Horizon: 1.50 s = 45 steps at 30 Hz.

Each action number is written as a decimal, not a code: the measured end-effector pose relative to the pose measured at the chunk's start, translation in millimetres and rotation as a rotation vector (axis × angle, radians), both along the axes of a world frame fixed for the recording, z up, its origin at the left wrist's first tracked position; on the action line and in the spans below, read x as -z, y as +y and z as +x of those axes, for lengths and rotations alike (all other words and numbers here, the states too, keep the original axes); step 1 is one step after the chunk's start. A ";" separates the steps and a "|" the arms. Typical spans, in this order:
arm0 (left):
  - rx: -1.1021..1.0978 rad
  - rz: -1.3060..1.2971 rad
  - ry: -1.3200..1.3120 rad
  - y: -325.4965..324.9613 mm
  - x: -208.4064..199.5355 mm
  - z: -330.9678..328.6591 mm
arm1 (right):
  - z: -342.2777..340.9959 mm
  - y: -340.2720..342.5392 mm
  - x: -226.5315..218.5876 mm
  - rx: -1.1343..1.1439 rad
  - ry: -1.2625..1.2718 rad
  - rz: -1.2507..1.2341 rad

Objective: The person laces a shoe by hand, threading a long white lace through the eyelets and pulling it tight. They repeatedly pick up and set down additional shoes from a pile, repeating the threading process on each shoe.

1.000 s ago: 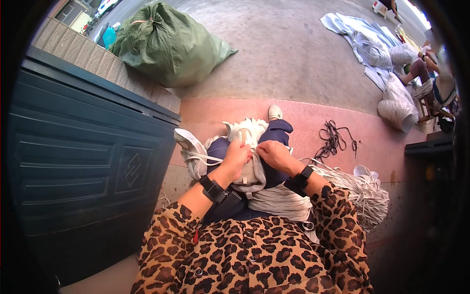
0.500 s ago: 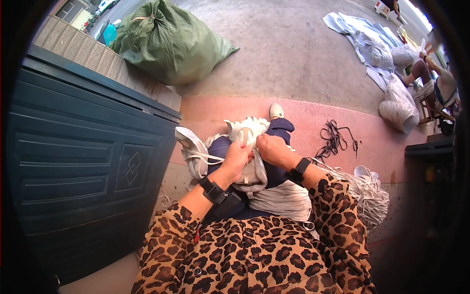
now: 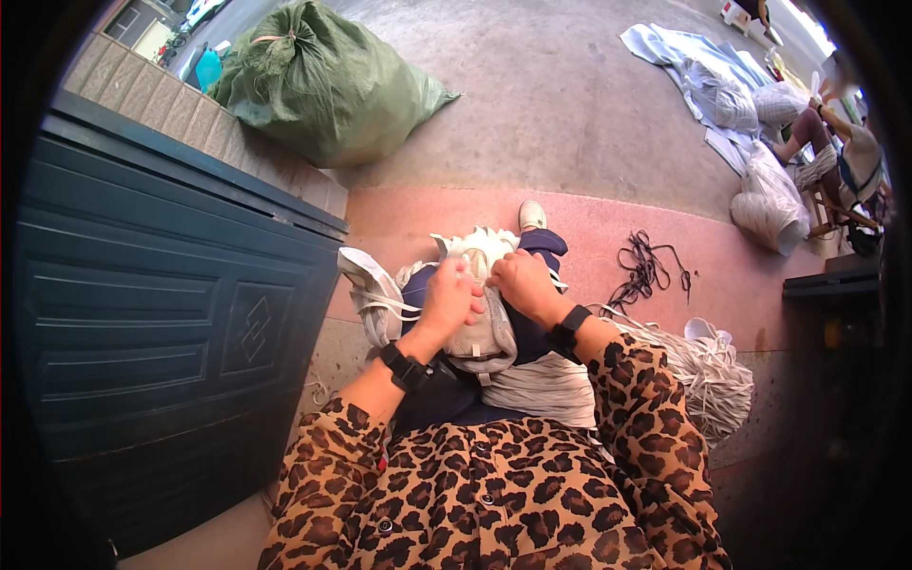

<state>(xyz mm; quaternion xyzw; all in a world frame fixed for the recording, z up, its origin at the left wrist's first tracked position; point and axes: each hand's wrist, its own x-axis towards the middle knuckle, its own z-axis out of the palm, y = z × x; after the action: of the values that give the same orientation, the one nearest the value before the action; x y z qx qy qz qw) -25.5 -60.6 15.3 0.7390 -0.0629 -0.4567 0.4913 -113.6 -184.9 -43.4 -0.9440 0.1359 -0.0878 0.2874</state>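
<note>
A beige-and-white shoe upper (image 3: 485,334) lies across my lap, its heel end toward me and its frilled white edge (image 3: 494,237) at the far end. My left hand (image 3: 453,296) is over its left side with the fingers curled in. From the right, my right hand (image 3: 525,283) reaches the upper's opening, thumb and fingers pinched together. What either pinch holds is too small to make out. Beside my left knee hangs a second pale shoe upper (image 3: 369,290) with white laces. A thick bundle of white shoelaces (image 3: 541,391) rests at my lap.
More white laces (image 3: 717,380) are heaped on the floor to the right, near a tangle of black laces (image 3: 649,269). A dark panelled door (image 3: 142,313) stands left; a big green sack (image 3: 332,95) lies ahead. Far right, a seated person (image 3: 836,152) is beside white bags (image 3: 768,204).
My left hand has turned and lifted slightly away from the middle of the shoe upper, showing more of it. My right hand has shifted a little to the left.
</note>
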 end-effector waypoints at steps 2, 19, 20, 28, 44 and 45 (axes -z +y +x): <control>0.147 -0.012 -0.356 4.2 -10.0 13.1 | -5.0 7.6 -1.2 -0.045 0.042 -0.248; 0.751 0.407 -1.191 -2.0 35.0 -15.0 | -3.6 -9.2 15.0 -0.349 -0.022 0.039; 0.752 0.404 -1.193 -0.1 38.6 -17.3 | -3.3 -9.2 13.8 -0.346 -0.028 0.092; 0.788 0.251 -1.336 18.8 22.8 -13.6 | -16.9 9.0 -8.5 -0.229 0.068 0.204; 0.296 -0.074 -0.196 70.6 10.0 24.8 | 14.6 27.8 -4.8 -0.162 -0.033 0.181; 0.289 -0.056 -0.200 70.1 15.1 25.4 | 16.2 23.0 -4.8 -0.201 -0.067 0.115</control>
<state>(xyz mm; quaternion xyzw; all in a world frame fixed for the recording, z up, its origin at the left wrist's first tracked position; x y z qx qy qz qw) -0.1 9.5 0.2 0.7499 -0.2300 -0.4449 0.4322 -97.4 -162.0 -38.6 -0.9315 0.0356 -0.0821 0.3526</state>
